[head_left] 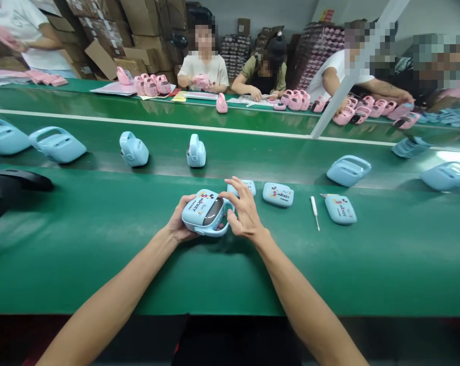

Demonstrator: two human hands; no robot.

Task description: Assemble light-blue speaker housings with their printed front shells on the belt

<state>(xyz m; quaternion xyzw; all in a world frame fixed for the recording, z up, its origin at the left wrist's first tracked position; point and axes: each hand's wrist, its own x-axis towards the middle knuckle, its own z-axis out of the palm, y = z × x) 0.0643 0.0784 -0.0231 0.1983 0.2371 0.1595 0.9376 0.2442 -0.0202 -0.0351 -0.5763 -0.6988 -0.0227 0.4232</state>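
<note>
Blue gadget (195, 215): glossy rounded plastic w/ loop hndl (215, 233)
L hand (177, 222): fingers grasping gadget
R hand (247, 212): fingers parted at hndl, contact unclear

Handled case (192, 217) is light blue with multicoloured MICKEY print (201, 200) and dark glossy panel (213, 212); bench (81, 244) plain green; screwdriver handle (314, 205) white; far-side units (222, 104) pink.
</note>
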